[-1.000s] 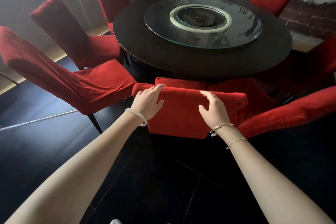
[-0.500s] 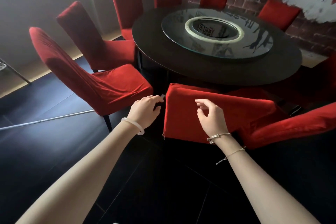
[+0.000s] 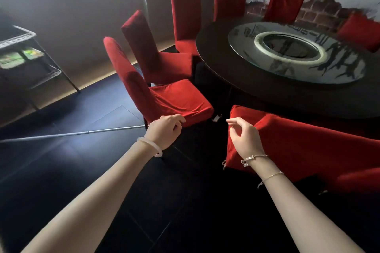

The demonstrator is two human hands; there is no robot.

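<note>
No longer pressing on red velvet-covered chair (image 3: 304, 146), tucked under round dark bench (image 3: 216, 61); back's long top edge runs left-right, seat facing the bench. Holds nothing in left grip (image 3: 164, 131) or right grip (image 3: 244, 139), fingers loosely curled. Could snag the loose cover, or knock neighbouring pulled-out red chair (image 3: 176, 98) askew, if swung carelessly.

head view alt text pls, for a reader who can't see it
Two bare arms reach out: the left hand hangs loosely curled at the seat edge of a red-covered chair, the right hand in front of the back of another red chair pushed in at a round dark table. More red chairs ring the table and its glass turntable.
</note>
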